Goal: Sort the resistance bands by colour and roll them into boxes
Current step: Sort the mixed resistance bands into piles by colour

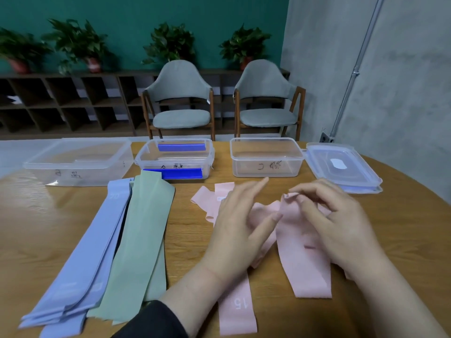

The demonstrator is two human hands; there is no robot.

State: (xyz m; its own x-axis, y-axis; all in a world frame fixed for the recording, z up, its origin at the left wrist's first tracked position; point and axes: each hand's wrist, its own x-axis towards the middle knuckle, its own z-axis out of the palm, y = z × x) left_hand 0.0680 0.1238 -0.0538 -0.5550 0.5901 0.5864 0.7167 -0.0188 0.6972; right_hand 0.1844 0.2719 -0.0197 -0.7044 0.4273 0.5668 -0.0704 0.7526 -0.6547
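Bare counter point(188, 223) is left as a lane between the green bands point(139, 240) and the pink bands point(300, 252). The far edge is walled by three clear boxes point(267, 158) in a row, with narrow gaps between them. The far right is taken by a lid point(344, 170). Open wood is seen right of the pink bands.

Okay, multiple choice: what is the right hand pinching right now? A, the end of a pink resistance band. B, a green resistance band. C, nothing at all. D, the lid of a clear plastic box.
A: the right hand has its fingertips curled round the crumpled end of a pink resistance band, while the green resistance band lies flat to the left and the clear plastic lid sits untouched.
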